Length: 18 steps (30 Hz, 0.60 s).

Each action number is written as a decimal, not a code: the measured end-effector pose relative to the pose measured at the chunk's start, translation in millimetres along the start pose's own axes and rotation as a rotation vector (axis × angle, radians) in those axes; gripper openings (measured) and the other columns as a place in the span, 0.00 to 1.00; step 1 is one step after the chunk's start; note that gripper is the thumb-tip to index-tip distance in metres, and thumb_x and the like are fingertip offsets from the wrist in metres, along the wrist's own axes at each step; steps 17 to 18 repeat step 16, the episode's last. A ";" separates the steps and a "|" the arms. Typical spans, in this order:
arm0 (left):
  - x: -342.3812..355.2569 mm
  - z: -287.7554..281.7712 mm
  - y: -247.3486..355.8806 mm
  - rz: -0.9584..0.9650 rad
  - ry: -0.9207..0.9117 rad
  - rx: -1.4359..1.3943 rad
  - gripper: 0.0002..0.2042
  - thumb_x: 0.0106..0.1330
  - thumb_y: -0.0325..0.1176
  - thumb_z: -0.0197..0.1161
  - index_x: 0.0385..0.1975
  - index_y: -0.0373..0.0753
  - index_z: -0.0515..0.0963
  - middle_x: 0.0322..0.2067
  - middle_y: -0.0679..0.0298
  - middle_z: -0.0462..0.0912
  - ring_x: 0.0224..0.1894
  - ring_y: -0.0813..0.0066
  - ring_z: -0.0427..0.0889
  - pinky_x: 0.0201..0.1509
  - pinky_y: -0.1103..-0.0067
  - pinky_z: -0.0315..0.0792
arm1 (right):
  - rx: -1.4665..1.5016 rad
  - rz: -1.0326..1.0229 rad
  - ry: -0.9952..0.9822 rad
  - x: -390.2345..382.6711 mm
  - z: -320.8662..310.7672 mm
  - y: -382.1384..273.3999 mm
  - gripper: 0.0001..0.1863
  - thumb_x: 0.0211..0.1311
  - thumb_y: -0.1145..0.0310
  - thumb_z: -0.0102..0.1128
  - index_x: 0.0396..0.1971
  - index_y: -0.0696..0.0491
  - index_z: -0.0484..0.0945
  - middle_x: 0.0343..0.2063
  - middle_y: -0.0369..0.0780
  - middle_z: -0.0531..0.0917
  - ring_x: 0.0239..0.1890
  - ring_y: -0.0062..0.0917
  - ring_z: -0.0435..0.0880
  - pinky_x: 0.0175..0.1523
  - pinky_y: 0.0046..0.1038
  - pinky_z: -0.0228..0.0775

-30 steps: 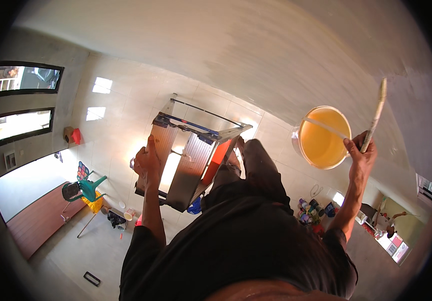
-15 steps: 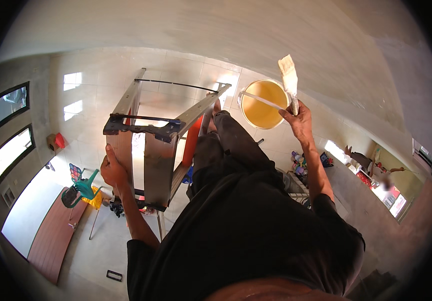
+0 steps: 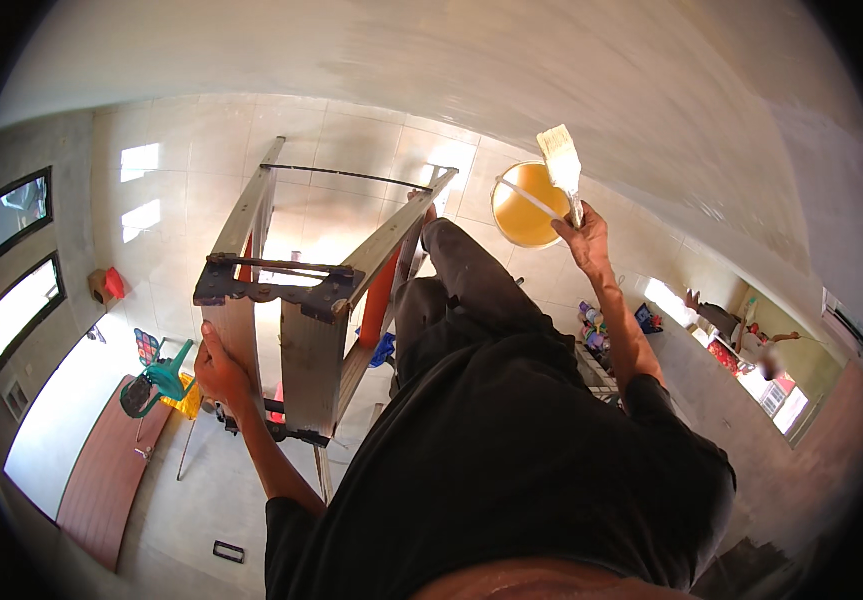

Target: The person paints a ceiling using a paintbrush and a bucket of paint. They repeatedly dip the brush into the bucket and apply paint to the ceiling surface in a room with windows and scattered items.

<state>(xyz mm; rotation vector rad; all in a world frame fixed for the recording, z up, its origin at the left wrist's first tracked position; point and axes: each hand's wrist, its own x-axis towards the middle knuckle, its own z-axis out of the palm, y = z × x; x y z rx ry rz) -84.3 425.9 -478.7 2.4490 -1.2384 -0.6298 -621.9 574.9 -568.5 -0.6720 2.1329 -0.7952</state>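
My right hand (image 3: 587, 243) is closed round the handle of a paintbrush (image 3: 561, 165) with pale, paint-coated bristles pointing up and away. The whitish bail of a bucket (image 3: 501, 226) runs into the same hand. The bucket hangs beyond it, its inside yellow. At the left, my left hand (image 3: 223, 372) grips the near side of a metal stepladder (image 3: 309, 360), the thumb laid along the rail; its other fingers are partly hidden. Dark plastic fittings cross the ladder's top, and my legs stand against its right side.
A pale wall (image 3: 591, 60) curves along the far side and right. Left of the ladder are a green chair (image 3: 166, 378), a brown door (image 3: 111, 480) and windows (image 3: 13, 300). Another person (image 3: 726, 322) shows beyond an opening at the right. Mixed items (image 3: 596, 335) lie on the floor.
The bucket has swung right, closer beneath the brush. The brush has turned and dropped slightly, showing its broad face. My left hand has shifted a little left and nearer along the ladder.
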 end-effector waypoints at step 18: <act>9.9 10.8 -39.8 -0.038 -0.033 -0.385 0.23 0.72 0.43 0.53 0.50 0.24 0.77 0.41 0.51 0.83 0.41 0.65 0.81 0.53 0.74 0.72 | 0.135 0.067 0.080 54.6 24.4 109.8 0.28 0.53 0.71 0.69 0.54 0.63 0.72 0.45 0.45 0.83 0.48 0.26 0.82 0.57 0.24 0.71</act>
